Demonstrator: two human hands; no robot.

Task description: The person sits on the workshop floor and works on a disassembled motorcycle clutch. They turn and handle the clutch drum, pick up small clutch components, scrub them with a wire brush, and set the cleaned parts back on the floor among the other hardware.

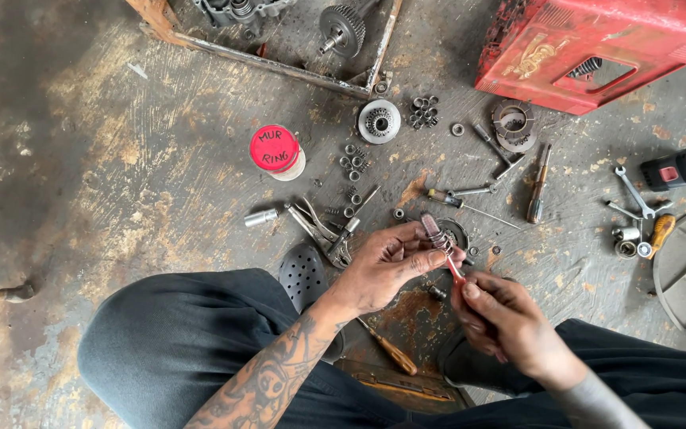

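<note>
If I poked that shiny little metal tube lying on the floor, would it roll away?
Probably. The metal tube looks round and smooth, lying on its side. It looks solid, so likely heavy for its size. The rough floor might stop it soon.

Both hands close together, fingers curled.

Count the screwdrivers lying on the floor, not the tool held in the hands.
3: a dark-handled screwdriver above the hands, a brown-handled screwdriver right of it, a wooden-handled screwdriver between the knees. Others may hide among the parts.
</note>
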